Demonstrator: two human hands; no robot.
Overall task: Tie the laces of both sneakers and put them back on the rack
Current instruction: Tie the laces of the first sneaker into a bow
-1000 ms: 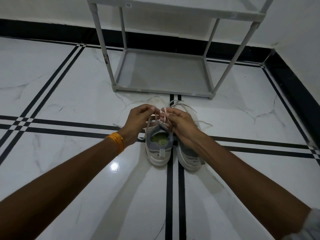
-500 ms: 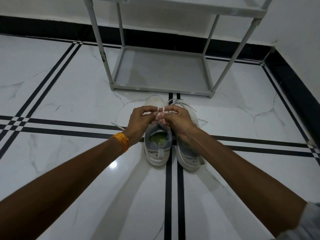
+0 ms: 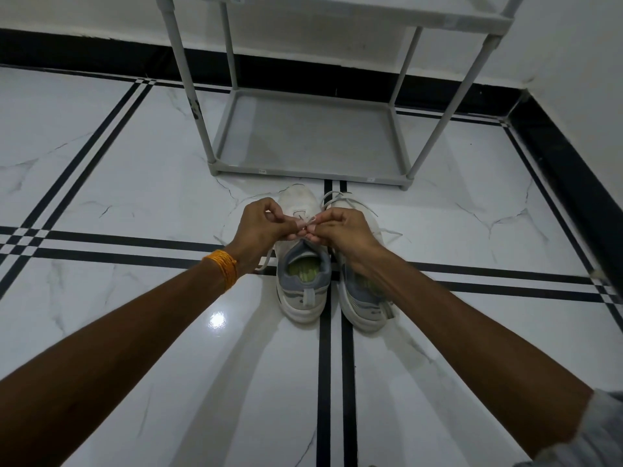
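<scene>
Two white and grey sneakers stand side by side on the floor, toes pointing toward the rack. Over the tongue of the left sneaker [image 3: 302,284], my left hand [image 3: 261,227] and my right hand [image 3: 344,230] meet, each pinching that shoe's white laces [image 3: 305,227] between fingertips. My right forearm covers part of the right sneaker [image 3: 362,308], whose laces [image 3: 340,197] lie loose over its toe and trail onto the floor. The grey shoe rack [image 3: 303,170] stands just beyond the shoes, with a bare bottom shelf.
White marble floor with black inlay lines [image 3: 333,382] runs under the shoes. A black skirting and white wall [image 3: 573,79] close the corner at the right and behind the rack. An upper rack shelf [image 3: 337,8] overhangs at the top.
My hands have drawn closer together over the left sneaker, pulling the laces down into a tighter pinch near the tongue. The sneakers have not moved.
</scene>
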